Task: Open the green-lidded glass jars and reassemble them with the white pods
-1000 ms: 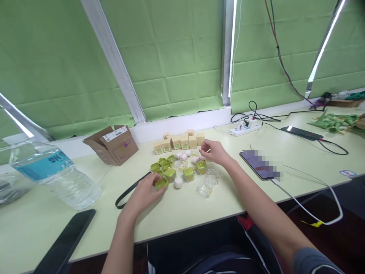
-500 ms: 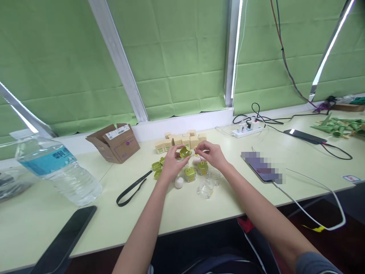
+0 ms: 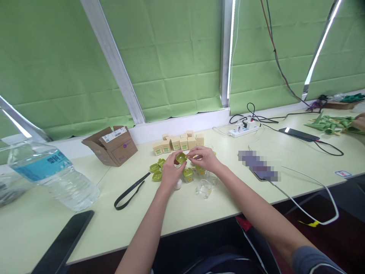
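Observation:
My left hand [image 3: 171, 170] grips a small green plastic lid [image 3: 181, 158] between thumb and fingers, its hollow side toward me. At the lid's right edge, my right hand [image 3: 204, 159] is closed in a pinch; whatever its fingertips hold is too small to make out. Below the hands stand small clear jars with green lids [image 3: 188, 174]. Nearer me lie clear jars without lids [image 3: 204, 188]. Partly covered by my left hand is a white ball-like piece [image 3: 178, 185]. Loose green lids [image 3: 156, 176] are grouped to the left.
Small cream boxes [image 3: 176, 144] line up behind the hands. Leftward are a black strap [image 3: 128, 193], an opened cardboard box [image 3: 114, 148], a water bottle [image 3: 54, 171] and a dark phone [image 3: 64, 241]. To the right are a charging phone [image 3: 259, 167] and a power strip [image 3: 243, 131].
My right hand has come closer to the green lid, its fingertips now meeting the edge. The lid has turned so its hollow faces me more. The view has shifted slightly.

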The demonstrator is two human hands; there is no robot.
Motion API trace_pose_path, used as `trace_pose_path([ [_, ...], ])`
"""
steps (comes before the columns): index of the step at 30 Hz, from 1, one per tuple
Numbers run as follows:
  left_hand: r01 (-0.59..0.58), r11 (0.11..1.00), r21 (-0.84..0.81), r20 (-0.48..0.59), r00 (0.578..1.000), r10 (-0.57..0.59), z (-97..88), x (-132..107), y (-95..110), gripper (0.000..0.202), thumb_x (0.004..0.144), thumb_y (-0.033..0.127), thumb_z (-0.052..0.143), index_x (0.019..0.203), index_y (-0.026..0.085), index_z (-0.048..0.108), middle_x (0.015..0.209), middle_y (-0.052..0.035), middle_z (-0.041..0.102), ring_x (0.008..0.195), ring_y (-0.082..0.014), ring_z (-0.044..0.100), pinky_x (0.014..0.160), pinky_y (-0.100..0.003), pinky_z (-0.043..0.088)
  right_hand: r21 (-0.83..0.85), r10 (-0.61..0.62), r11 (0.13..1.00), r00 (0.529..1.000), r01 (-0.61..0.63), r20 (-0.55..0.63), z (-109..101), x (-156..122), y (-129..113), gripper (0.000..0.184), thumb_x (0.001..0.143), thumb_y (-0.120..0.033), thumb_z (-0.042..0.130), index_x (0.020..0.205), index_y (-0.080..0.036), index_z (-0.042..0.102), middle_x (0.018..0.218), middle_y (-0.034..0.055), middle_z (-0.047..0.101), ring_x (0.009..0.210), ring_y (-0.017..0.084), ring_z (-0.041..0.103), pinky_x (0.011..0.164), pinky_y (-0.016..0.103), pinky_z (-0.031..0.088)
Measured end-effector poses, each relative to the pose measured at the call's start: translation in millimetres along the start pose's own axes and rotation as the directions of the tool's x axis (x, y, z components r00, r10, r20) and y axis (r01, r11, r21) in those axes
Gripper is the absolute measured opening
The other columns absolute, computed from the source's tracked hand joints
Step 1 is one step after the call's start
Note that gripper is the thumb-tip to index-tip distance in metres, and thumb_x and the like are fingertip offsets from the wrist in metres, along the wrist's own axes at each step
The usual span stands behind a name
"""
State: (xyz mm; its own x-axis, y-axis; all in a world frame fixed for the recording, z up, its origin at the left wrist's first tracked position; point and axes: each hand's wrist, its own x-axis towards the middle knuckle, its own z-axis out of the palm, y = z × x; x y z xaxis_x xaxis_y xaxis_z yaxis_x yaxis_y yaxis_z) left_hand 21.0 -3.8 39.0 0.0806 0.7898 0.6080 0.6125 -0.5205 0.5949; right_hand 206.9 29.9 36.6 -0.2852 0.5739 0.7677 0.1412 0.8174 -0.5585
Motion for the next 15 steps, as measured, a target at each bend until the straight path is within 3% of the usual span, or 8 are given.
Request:
trace_pose_path([
  [4, 0.105, 0.979, -0.172, 0.07, 0.993, -0.094, -2.2, -1.1, 2.4, 0.045, 0.078, 0.029, 0.069, 0.121, 0.026, 0.058, 0.118, -0.0039, 0.067, 0.088, -0.0186, 0.07, 0.084, -0.035, 0.055, -0.068, -0.081, 0.994, 0.997, 0.08, -0.001, -0.2, 0.9, 1.0, 0.019, 0.085, -0.023, 0.062, 0.097, -0.022, 0.076, 0.091, 0.0048, 0.071, 0.077, 0.013, 0.068, 0.068, 0.025, 0.064],
  [9, 0.242, 0.865, -0.44, 0.223, 0.962, -0.156, -5.2, 0.3, 1.3, 0.05, 0.073, 0.028, 0.074, 0.119, 0.023, 0.054, 0.115, -0.0079, 0.068, 0.097, -0.021, 0.07, 0.087, -0.037, 0.057, -0.156, -0.139, 0.979, 0.99, 0.134, -0.02, -1.0, 3.0, 3.1, 0.02, 0.087, -0.019, 0.06, 0.098, -0.022, 0.076, 0.088, 0.0041, 0.073, 0.075, 0.013, 0.068, 0.069, 0.024, 0.063],
  [11, 0.278, 0.841, -0.463, 0.248, 0.952, -0.178, -4.5, 0.8, 0.9, 0.05, 0.071, 0.025, 0.075, 0.115, 0.022, 0.052, 0.112, -0.0082, 0.069, 0.096, -0.0207, 0.071, 0.087, -0.038, 0.057, -0.155, -0.131, 0.98, 0.991, 0.124, -0.035, -0.5, 3.1, 5.2, 0.02, 0.087, -0.019, 0.06, 0.097, -0.022, 0.076, 0.087, 0.0043, 0.073, 0.075, 0.013, 0.068, 0.069, 0.024, 0.063],
  [15, 0.277, 0.855, -0.438, 0.195, 0.958, -0.21, -2.5, 0.0, 1.4, 0.045, 0.07, 0.023, 0.074, 0.107, 0.022, 0.049, 0.117, -0.0082, 0.067, 0.095, -0.0202, 0.071, 0.085, -0.037, 0.058, -0.053, -0.088, 0.995, 0.996, 0.087, -0.02, 0.7, 2.1, 7.1, 0.016, 0.084, -0.02, 0.063, 0.092, -0.02, 0.076, 0.093, 0.0055, 0.071, 0.081, 0.014, 0.069, 0.069, 0.025, 0.064],
])
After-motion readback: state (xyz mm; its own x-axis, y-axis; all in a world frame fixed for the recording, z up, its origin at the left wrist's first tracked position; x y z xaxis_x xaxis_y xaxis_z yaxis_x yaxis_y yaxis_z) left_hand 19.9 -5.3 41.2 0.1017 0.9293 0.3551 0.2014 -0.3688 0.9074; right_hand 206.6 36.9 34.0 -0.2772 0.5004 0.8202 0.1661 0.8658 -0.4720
